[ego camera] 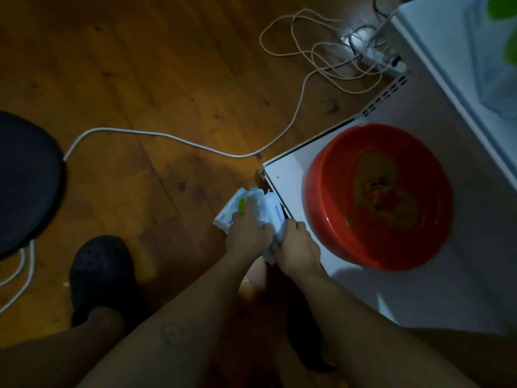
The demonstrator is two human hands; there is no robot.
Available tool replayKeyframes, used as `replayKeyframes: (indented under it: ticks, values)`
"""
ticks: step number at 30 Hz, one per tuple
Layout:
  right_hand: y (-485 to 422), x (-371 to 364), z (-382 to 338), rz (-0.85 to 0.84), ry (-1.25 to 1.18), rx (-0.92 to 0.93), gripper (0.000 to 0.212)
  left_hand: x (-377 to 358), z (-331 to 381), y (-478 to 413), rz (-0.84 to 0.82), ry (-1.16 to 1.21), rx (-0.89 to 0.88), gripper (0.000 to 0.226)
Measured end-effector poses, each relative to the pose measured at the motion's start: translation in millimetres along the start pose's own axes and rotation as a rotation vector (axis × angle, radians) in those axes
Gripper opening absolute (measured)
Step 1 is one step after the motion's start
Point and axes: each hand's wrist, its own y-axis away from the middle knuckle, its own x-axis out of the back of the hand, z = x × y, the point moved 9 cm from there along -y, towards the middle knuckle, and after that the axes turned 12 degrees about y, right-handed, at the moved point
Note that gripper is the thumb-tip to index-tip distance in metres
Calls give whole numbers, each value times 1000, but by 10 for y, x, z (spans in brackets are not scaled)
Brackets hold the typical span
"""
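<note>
Both my hands hold a white cloth with blue markings (258, 207) just off the front left edge of a white appliance top (291, 175). My left hand (247, 236) grips the cloth's left part, with a small green-yellow object (241, 205) sticking up beside its fingers. My right hand (296, 245) grips the cloth's right end, fingers curled round it. A red basin (316, 197) with water stands on the white top, right of my hands.
White cables (173, 137) trail across the wooden floor to a power strip (375, 53) at the back. A black round seat (25, 180) is at the left. My foot in a black clog (100, 273) stands at lower left. A taller white unit (447, 51) rises at the right.
</note>
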Motion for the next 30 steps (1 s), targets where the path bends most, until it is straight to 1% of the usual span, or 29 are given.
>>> replayKeyframes:
  ticks: [3,6,7,10,13,14,16,18,20,22,24,27,30]
  values:
    - [-113,-40,-21,-2,19,-31,32,-89,6,-94,-22,-36,-11,86]
    - [-250,-39,11,-11,-32,-75,33,-108,-114,-164,-17,80,75,94]
    - [-259,-49,25,-15,-57,-86,35,-104,-144,-183,-10,101,95,91]
    - [-134,-39,30,-2,-112,-85,37,18,-218,-153,40,160,153,67]
    - [-24,133,10,42,-131,-52,36,221,-163,-46,48,195,160,62]
    - [3,222,-4,59,-130,-40,35,316,-121,4,62,199,148,58]
    - [54,439,-26,111,-139,-13,33,551,-10,111,124,214,110,43]
    - [159,677,-51,169,-173,10,33,785,169,281,183,247,68,34]
    - [317,934,-90,224,-216,30,34,999,429,520,228,337,11,27]
    - [543,1231,-135,284,-258,50,33,1187,719,812,256,419,-60,27]
    - [824,1588,-141,366,-322,73,30,1384,1047,1146,306,449,-144,27]
    - [1233,2177,-51,514,-369,112,26,1639,1534,1628,375,471,-260,32]
    - [1645,2746,160,667,-395,146,23,1810,2022,2077,417,484,-399,29]
